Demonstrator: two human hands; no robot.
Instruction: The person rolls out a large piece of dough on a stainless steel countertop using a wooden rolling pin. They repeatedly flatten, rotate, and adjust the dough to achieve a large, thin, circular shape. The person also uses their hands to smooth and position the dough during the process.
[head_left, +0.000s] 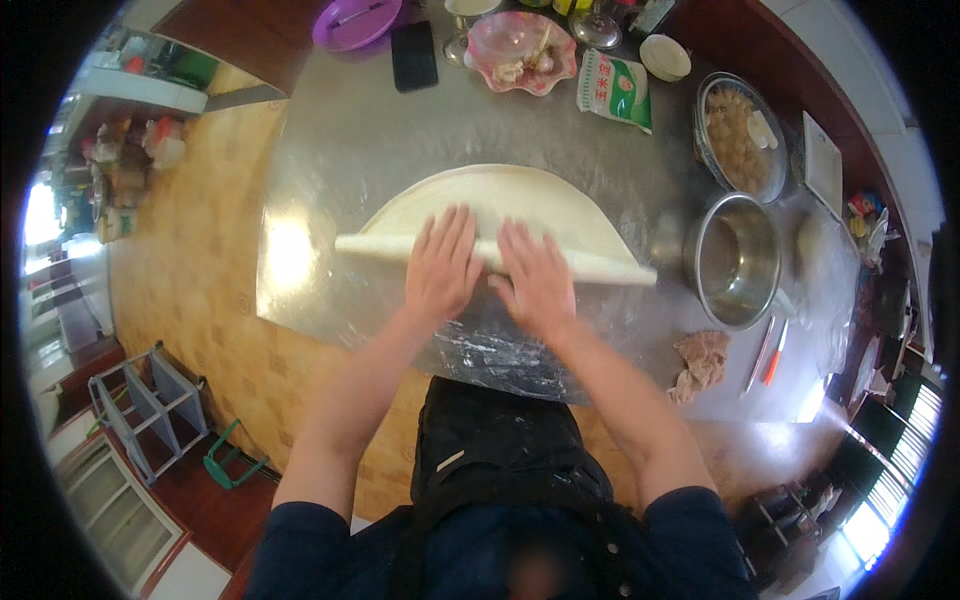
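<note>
A wide sheet of pale dough (517, 199) lies on the metal tabletop, its far edge curved. Its near side is wound into a long, straight roll (611, 270) running left to right. I cannot tell whether a rolling pin is inside that roll. My left hand (444, 262) rests flat on the roll left of its middle, fingers stretched away from me. Just to the right, my right hand (536, 274) presses on the same roll, palm down and slightly blurred. Neither hand is wrapped around anything. Streaks of flour (495, 352) mark the table nearer my body.
A steel bowl (705, 262) stands to the right, with a brown cloth (703, 360) and an orange-handled knife (775, 360) nearer me. Behind it is a covered basin (739, 142). Along the back are a starch bag (615, 90), a pink dish (517, 45) and a phone (414, 56).
</note>
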